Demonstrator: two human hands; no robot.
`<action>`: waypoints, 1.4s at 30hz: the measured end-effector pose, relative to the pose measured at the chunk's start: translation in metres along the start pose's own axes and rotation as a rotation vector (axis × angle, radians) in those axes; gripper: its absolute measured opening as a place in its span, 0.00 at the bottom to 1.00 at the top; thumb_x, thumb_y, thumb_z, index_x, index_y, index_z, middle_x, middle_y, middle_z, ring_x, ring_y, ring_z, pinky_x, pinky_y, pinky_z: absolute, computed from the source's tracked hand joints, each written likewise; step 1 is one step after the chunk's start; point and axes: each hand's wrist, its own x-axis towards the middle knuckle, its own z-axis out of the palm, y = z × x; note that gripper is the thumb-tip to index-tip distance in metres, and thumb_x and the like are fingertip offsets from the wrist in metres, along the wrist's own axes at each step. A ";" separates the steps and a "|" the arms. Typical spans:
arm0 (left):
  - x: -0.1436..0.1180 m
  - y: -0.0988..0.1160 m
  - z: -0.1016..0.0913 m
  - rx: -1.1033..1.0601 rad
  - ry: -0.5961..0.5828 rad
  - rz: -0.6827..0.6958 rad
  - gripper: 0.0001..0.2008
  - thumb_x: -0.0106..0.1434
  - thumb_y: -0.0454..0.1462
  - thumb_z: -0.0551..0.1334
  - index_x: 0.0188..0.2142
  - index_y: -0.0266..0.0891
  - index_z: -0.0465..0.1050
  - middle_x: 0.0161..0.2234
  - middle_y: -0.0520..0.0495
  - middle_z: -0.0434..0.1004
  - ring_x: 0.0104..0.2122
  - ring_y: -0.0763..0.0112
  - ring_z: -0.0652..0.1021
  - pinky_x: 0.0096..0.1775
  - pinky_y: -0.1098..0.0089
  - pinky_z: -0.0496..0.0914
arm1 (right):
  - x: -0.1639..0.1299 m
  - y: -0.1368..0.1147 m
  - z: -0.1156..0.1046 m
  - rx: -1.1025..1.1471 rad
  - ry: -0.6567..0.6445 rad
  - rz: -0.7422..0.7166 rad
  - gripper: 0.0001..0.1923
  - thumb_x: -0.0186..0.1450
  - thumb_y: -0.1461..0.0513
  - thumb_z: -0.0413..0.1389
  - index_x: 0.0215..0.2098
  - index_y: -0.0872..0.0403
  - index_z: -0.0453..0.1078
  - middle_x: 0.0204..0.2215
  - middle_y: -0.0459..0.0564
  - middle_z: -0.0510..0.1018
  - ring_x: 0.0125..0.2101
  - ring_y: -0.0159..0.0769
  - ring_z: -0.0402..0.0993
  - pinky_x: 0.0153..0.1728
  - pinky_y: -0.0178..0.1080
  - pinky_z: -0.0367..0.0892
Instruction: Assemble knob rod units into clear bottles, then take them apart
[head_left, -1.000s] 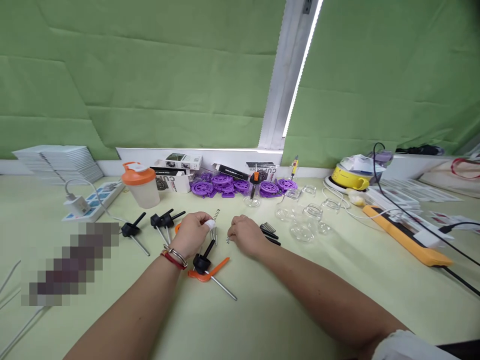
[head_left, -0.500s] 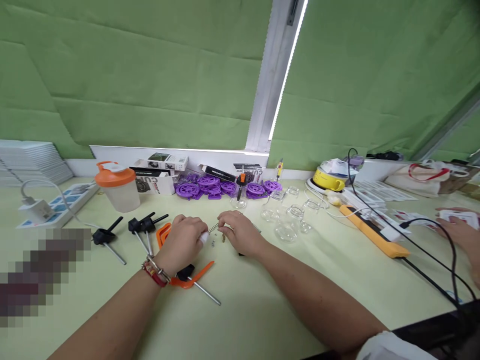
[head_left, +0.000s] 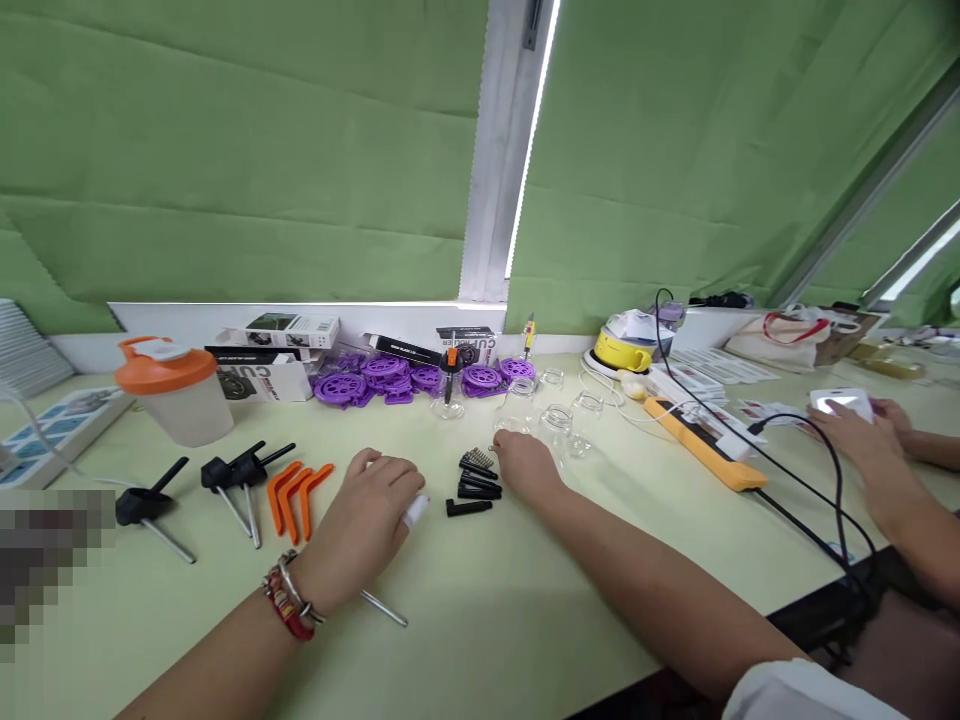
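My left hand is held over the table with curled fingers; a white wrap is on one finger. Whatever its fingers hold is hidden. A metal rod sticks out from beneath that hand. To its left lie several bent orange strips. My right hand reaches to a small group of springs, fingertips pinched together at its right edge; whether a spring is between them is too small to tell. Several black plastic pieces lie beside the springs, between my hands.
Black clamps with rods lie at left, near an orange-lidded shaker. Purple wheel-shaped parts and boxes line the back. Glass jars stand beyond my right hand. An orange power strip, cables and another person's hands are at right.
The view has turned rightward. My hands have moved apart, the right one over to the springs. The spring seen between them earlier no longer shows there. The black pieces are now uncovered.
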 end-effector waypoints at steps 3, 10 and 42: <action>0.017 0.012 0.008 -0.005 -0.174 0.059 0.16 0.58 0.27 0.52 0.42 0.40 0.70 0.46 0.42 0.72 0.45 0.62 0.72 0.50 0.59 0.61 | -0.002 0.003 0.011 -0.024 -0.031 -0.004 0.08 0.65 0.68 0.47 0.36 0.57 0.68 0.32 0.56 0.78 0.32 0.40 0.73 0.29 0.36 0.56; 0.069 0.019 0.040 0.034 -0.450 0.104 0.23 0.58 0.30 0.54 0.54 0.32 0.62 0.60 0.31 0.58 0.58 0.53 0.64 0.53 0.55 0.61 | -0.008 -0.004 0.014 -0.030 -0.038 -0.044 0.06 0.65 0.66 0.49 0.37 0.56 0.68 0.33 0.54 0.78 0.33 0.40 0.74 0.30 0.36 0.57; 0.063 0.025 0.044 0.050 -0.455 0.111 0.21 0.61 0.36 0.53 0.54 0.34 0.63 0.52 0.36 0.67 0.46 0.59 0.72 0.48 0.60 0.60 | 0.015 0.012 0.032 0.643 -0.050 -0.339 0.09 0.59 0.71 0.54 0.32 0.55 0.74 0.36 0.48 0.72 0.37 0.31 0.69 0.41 0.35 0.63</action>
